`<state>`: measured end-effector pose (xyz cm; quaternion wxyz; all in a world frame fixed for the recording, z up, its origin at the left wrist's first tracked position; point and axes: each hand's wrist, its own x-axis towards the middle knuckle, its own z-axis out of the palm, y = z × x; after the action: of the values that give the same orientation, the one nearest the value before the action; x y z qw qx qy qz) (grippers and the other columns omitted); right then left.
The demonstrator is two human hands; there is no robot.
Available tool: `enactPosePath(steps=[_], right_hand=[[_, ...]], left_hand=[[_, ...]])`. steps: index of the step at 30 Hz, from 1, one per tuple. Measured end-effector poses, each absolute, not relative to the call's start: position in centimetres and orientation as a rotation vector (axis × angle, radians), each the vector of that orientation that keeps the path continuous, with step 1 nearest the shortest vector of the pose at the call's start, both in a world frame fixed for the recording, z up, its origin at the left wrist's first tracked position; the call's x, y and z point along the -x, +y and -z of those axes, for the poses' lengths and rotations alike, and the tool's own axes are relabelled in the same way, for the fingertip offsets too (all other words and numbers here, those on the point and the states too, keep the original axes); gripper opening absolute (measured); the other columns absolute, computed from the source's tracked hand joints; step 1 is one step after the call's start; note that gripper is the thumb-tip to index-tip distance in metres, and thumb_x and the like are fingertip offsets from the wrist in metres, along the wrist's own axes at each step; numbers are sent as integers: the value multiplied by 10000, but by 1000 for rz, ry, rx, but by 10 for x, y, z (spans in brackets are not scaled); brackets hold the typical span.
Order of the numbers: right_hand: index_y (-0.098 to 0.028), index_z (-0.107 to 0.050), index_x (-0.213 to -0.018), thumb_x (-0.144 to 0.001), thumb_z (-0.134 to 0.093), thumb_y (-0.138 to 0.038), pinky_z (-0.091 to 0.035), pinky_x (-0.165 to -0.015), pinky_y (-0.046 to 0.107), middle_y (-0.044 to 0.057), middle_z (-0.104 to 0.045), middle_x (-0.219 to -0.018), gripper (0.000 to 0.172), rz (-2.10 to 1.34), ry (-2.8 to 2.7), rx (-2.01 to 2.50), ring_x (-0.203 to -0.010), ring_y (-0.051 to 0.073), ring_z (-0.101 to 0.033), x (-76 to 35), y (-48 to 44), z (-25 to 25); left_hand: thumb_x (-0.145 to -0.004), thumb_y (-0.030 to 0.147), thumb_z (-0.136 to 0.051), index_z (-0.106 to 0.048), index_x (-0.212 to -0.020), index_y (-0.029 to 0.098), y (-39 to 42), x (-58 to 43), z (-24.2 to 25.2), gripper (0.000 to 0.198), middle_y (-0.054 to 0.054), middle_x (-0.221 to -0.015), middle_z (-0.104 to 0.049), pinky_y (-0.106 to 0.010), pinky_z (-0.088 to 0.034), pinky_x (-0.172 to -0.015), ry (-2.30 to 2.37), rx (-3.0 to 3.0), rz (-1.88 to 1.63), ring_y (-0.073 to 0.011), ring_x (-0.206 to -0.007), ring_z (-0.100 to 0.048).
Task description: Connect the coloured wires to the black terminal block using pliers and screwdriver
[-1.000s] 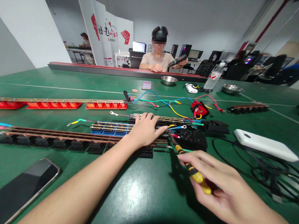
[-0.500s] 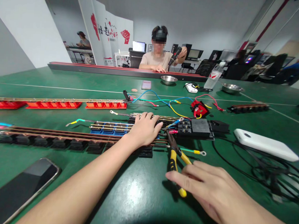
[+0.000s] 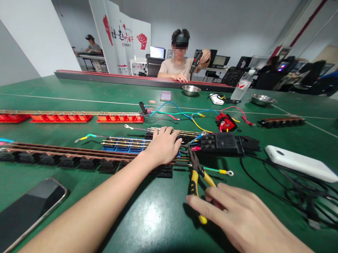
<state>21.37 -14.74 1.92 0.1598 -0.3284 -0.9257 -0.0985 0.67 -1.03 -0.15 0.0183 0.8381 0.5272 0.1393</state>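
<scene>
My left hand [image 3: 164, 146] rests palm down across the metal rods of the rail assemblies, its fingers stretched out and a little spread. Under and beside it run the blue-based rail [image 3: 123, 144] and the black-based rail with copper-coloured rods [image 3: 79, 155]. My right hand [image 3: 235, 211] is closed around the yellow-and-black handles of the pliers [image 3: 196, 175]. The jaws point away from me, at the rod ends near a pink-sleeved wire. Just beyond them lies a black connector block [image 3: 221, 142] with blue wires at its left end. A green wire with a ring terminal [image 3: 230, 173] passes behind the pliers.
A phone [image 3: 25, 213] lies at the near left. On the right are a white power bank [image 3: 300, 163] and coiled black cables [image 3: 307, 198]. Red-based rails [image 3: 60, 117], loose wires and metal bowls [image 3: 191, 90] sit farther back. Across the table a co-worker holds a power drill [image 3: 196, 61].
The black connector block has tilted slightly. The plier handles have shifted a little left in my right hand. My left hand stays nearly still. The co-worker's drill has turned more upright.
</scene>
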Motion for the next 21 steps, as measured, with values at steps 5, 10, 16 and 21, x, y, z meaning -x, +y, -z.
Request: enactPosePath(steps=[5, 10, 16, 21], right_hand=[[-223, -613, -1167, -928, -334, -34, -524, -546, 258, 60, -760, -883, 413, 260, -2599, 925, -645, 186, -709, -211, -148, -27], [-223, -541, -1298, -826, -420, -20, -603, -702, 250, 86, -771, -1088, 528, 167, -2569, 947, -867, 197, -771, -216, -148, -19], [-266, -462, -1291, -839, -491, -75, -593, -701, 203, 25, -740, -972, 492, -105, -2412, 1077, -782, 141, -748, -218, -147, -15], [-287, -437, -1177, -886, -548, -125, -526, -550, 159, 5, -679, -923, 351, -584, -2059, 1219, -616, 91, -656, -209, -148, -9]], left_hand=[[-1044, 391, -323, -558, -1395, 175, -9, -6, 1, 475, -145, -1427, -575, -534, -377, -1128, 1627, -2604, -436, -324, -1313, -500], [-1043, 391, -317, -551, -1400, 175, -9, -7, 2, 479, -147, -1428, -575, -536, -367, -1134, 1630, -2601, -442, -322, -1321, -495], [-1043, 391, -330, -548, -1406, 173, -11, -7, 0, 477, -147, -1429, -571, -526, -360, -1146, 1630, -2589, -420, -319, -1326, -493], [-1043, 388, -335, -549, -1410, 165, -11, -7, -1, 479, -151, -1426, -573, -533, -359, -1148, 1629, -2587, -429, -324, -1325, -496]])
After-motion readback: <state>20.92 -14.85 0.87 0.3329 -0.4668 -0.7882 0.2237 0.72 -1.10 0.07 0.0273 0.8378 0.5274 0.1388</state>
